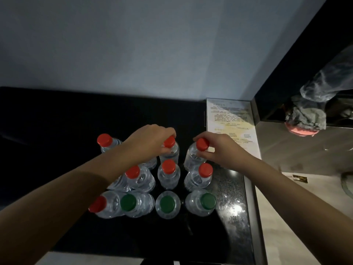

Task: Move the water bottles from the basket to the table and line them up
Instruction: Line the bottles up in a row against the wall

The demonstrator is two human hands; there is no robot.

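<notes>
Setting back row: judge best to lower both bottles straight, bases flat on table [231,190], gaps matching rows [168,172] nearer than fingers [169,131]. Left hand [150,142] fingers curled, pinching red cap of middle bottle [171,151]. Right hand [223,150] thumb and fingers clamped on cap of right bottle [193,158]. Both bottles directly beneath fingers. Basket not visible.

Single head view: looks steeply down, close over dark table [235,190], wall behind.
</notes>
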